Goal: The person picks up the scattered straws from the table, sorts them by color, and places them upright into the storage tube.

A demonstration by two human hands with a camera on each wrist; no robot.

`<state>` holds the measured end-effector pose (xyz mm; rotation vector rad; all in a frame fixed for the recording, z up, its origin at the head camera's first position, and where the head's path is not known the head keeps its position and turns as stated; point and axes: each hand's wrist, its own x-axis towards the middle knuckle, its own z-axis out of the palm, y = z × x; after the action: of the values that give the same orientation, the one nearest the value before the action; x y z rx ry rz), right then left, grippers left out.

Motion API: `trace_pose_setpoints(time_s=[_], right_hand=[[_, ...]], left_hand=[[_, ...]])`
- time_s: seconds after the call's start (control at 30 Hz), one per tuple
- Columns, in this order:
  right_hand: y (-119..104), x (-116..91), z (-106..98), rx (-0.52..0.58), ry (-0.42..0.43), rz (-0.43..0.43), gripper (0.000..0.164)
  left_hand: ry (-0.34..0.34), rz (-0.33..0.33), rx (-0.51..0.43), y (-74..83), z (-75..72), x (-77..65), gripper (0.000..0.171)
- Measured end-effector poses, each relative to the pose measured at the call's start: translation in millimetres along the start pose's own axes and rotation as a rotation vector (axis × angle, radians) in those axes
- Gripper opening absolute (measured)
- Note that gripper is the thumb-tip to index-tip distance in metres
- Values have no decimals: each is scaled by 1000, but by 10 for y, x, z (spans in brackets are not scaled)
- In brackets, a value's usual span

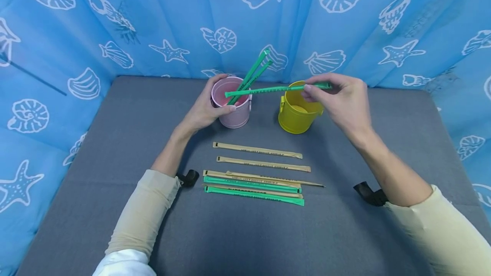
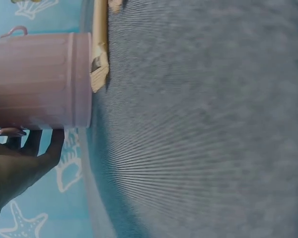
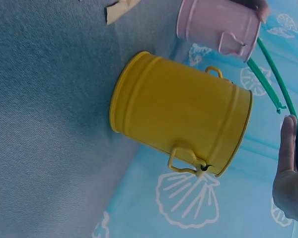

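My left hand (image 1: pixel 201 111) grips the side of a pink bucket (image 1: pixel 235 120), thumb over the near rim and fingers around the far side. Two slim green paper-wrapped sticks (image 1: pixel 253 70) lean out of that bucket toward the upper right. Between thumb and fingertips my right hand (image 1: pixel 347 101) pinches another green paper-wrapped stick (image 1: pixel 274 89) by its right end. This one lies nearly level over the yellow bucket (image 1: pixel 293 121), its left end above the pink bucket's mouth. In the right wrist view the yellow bucket (image 3: pixel 179 109) stands below and beside the right hand (image 3: pixel 293 183).
On the grey table in front of the buckets lie several beige wrapped sticks (image 1: pixel 262 164) and two green wrapped ones (image 1: pixel 253 196), roughly parallel. Some overlap in the nearer group. A blue curtain (image 1: pixel 184 15) with white shell prints hangs behind the table and along its sides.
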<state>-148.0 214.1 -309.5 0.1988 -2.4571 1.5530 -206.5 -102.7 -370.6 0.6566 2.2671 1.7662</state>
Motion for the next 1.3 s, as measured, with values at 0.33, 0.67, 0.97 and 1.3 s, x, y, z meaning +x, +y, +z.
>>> trace_pose_setpoints(time_s=[0.33,0.67,0.97,1.3], right_hand=[[-29,121,100,-171,-57,-64,20],[-51,244,275,-235,-161,-56,15],[-51,307,380,-48,-154,-34,21],[31,460,590,383,-93,-9,25]], left_hand=[[-5,-36,60,-153,-45,96,89],[-12,-16,43,-320,-77,139,86],[-1,-27,61,-316,-74,167,86],[-22,-55,54,-305,-71,170,88]])
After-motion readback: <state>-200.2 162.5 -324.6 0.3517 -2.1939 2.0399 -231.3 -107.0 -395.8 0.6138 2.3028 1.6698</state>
